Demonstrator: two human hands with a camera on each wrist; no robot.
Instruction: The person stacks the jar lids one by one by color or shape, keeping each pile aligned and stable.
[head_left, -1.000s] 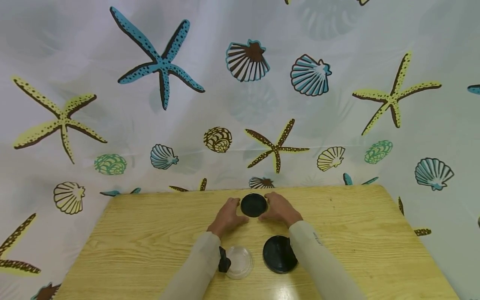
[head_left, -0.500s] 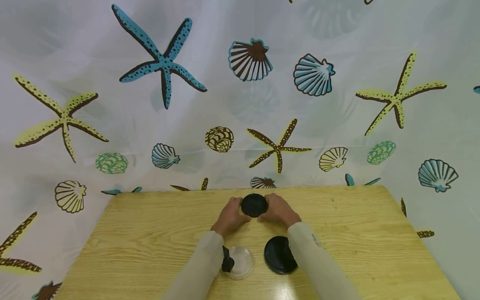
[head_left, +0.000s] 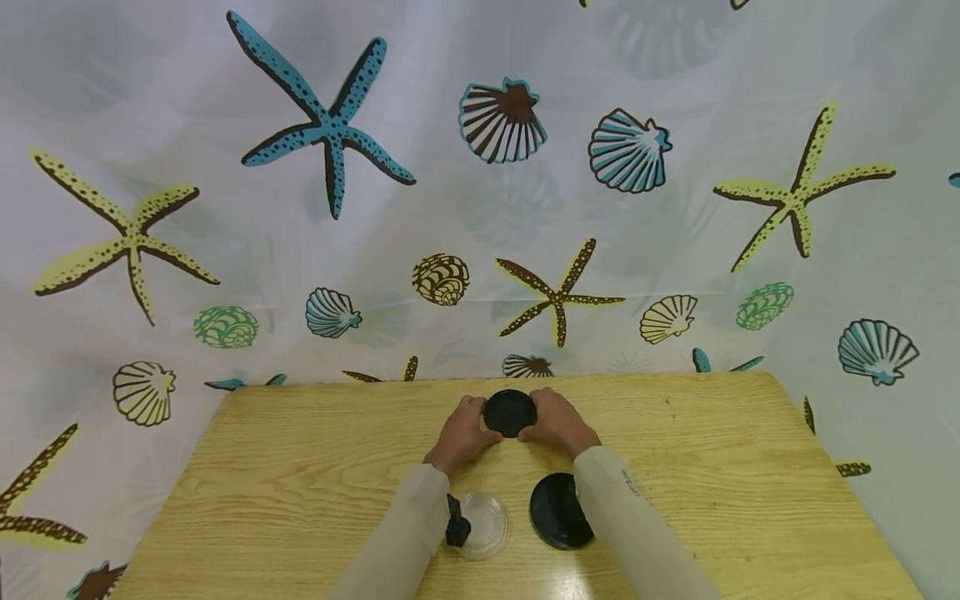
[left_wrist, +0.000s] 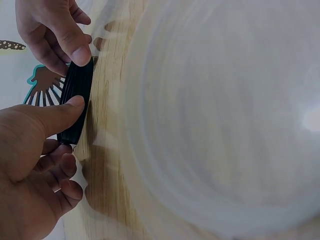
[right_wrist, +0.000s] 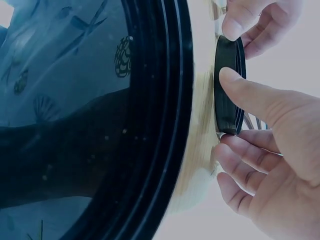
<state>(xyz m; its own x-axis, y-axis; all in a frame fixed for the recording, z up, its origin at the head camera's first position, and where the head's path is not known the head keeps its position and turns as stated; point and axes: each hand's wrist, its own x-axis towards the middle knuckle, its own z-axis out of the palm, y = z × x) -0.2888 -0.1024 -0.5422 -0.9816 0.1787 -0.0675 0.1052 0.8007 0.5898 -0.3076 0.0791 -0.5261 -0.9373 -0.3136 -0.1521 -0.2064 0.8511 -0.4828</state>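
A small round black lid [head_left: 510, 414] is between my two hands near the table's far edge. My left hand [head_left: 459, 433] holds its left side, the thumb lying against the near face. My right hand [head_left: 557, 419] pinches the right side the same way. In the left wrist view the black lid [left_wrist: 75, 102] appears edge-on, with a ridged rim. The right wrist view shows the lid [right_wrist: 226, 107] with both thumbs on it. Whether it touches the table, I cannot tell.
A clear round plastic lid [head_left: 487, 525] lies beside my left forearm. A larger glossy black round lid [head_left: 558, 510] lies at my right forearm, partly covered by the sleeve. Behind the wooden table [head_left: 315, 450] hangs a cloth [head_left: 420, 208] with shells and starfish.
My left hand has shifted slightly right, closer in on the black lid. The lid sits a touch nearer to me. The clear lid and the larger black lid have not moved.
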